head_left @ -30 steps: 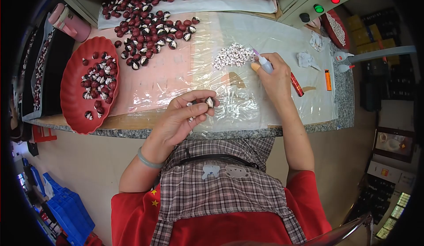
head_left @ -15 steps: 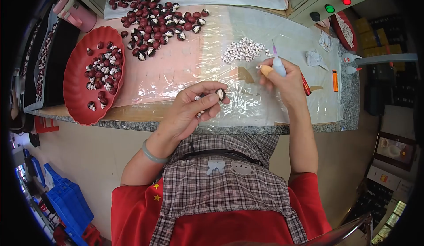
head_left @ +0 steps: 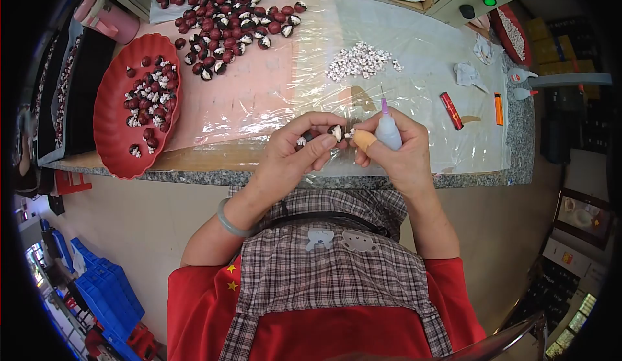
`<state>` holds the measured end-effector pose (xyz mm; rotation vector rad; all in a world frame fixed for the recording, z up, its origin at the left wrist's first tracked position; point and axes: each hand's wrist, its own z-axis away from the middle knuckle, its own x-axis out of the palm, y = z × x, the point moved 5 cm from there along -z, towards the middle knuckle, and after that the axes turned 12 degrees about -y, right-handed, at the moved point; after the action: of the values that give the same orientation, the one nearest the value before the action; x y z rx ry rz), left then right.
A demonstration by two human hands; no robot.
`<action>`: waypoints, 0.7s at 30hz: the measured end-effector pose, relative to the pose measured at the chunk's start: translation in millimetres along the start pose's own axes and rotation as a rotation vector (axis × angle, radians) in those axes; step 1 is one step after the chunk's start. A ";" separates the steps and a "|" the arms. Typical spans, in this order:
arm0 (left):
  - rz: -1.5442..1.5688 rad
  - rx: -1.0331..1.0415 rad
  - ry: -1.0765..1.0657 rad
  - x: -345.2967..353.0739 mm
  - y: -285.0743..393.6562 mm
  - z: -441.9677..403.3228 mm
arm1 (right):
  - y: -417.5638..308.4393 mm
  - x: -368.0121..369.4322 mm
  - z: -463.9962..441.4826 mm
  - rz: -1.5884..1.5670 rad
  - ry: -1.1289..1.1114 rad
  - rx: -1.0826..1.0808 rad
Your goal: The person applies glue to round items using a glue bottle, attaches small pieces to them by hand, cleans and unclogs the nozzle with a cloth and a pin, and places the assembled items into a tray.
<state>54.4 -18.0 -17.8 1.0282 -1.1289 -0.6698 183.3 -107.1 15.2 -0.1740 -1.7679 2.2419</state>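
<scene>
My left hand (head_left: 285, 157) pinches a small round piece (head_left: 335, 132), black with a white face, between thumb and fingers. Another white-and-dark piece (head_left: 302, 141) is tucked in the same palm, partly hidden. Close beside it, my right hand (head_left: 411, 157) grips a squeeze bottle (head_left: 389, 132) with a purple needle tip pointing up. A yellowish cover (head_left: 364, 140) wraps that thumb. The thumb and finger also pinch a tiny white piece (head_left: 350, 133) near the round piece; whether the two touch I cannot tell. A pile of tiny white pieces (head_left: 363, 61) lies beyond my hands.
A red scalloped tray (head_left: 107, 141) with dark-red and white pieces stands at left, near a pink mug (head_left: 107, 18). Many dark-red balls (head_left: 220, 34) lie at the back. A red tube (head_left: 451, 111), orange lighter (head_left: 498, 109) and crumpled tissue (head_left: 468, 75) lie at right.
My right hand has come left and down from near the white pile, bringing the bottle and tiny white piece up to my left hand. My left hand has shifted slightly right.
</scene>
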 end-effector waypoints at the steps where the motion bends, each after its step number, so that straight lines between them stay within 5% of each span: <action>1: -0.019 0.000 0.000 0.8 1.3 0.4 | -0.1 0.9 0.4 0.019 0.006 -0.001; 8: -0.196 -0.003 0.012 0.2 3.0 1.5 | 0.7 3.1 2.7 0.210 0.066 -0.042; 11: -0.660 0.166 0.060 4.4 16.3 2.6 | 2.8 6.4 6.9 0.277 0.101 -0.068; 21: -0.807 0.370 0.112 12.1 17.5 7.7 | 10.2 17.2 15.3 0.150 0.121 -0.137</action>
<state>50.0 -23.7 3.6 1.8507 -0.7234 -1.0356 161.4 -118.5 10.4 -0.4746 -1.9001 2.1567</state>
